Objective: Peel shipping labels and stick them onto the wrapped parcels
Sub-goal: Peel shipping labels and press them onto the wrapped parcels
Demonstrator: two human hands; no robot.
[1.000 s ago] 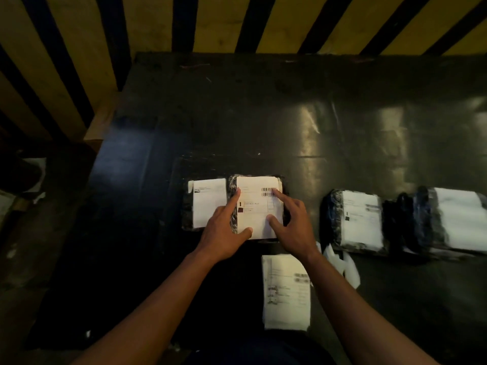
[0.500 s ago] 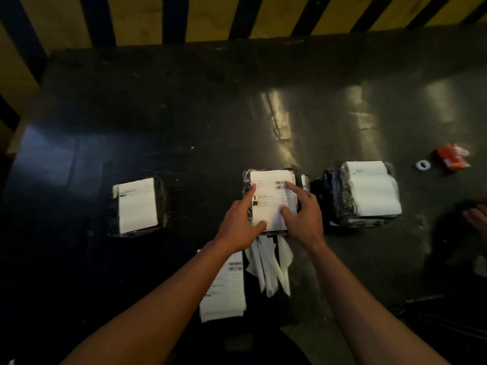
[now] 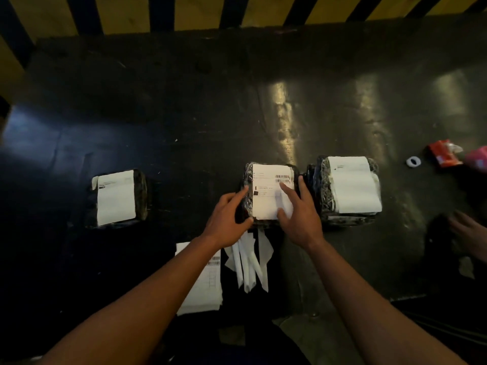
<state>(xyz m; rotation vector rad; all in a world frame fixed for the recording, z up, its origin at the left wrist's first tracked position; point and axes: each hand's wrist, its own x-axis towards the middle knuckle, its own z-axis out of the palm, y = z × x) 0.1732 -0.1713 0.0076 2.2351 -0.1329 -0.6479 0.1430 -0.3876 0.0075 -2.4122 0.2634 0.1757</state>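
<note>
A black-wrapped parcel with a white shipping label on top lies in the middle of the dark table. My left hand grips its left edge. My right hand lies flat on the label's right side, fingers spread. A labelled parcel touches it on the right. Another labelled parcel lies apart at the left. A stack of labels sits near the front edge, partly under my left forearm. Peeled backing strips lie beside it.
A red packet and a small white ring lie at the far right. Another person's hand reaches in at the right edge. A yellow-and-black striped wall stands behind the table.
My right hand has slid down and spread flat over the label. My left hand has shifted to the parcel's left edge. The other person's hand has come further into view at the right.
</note>
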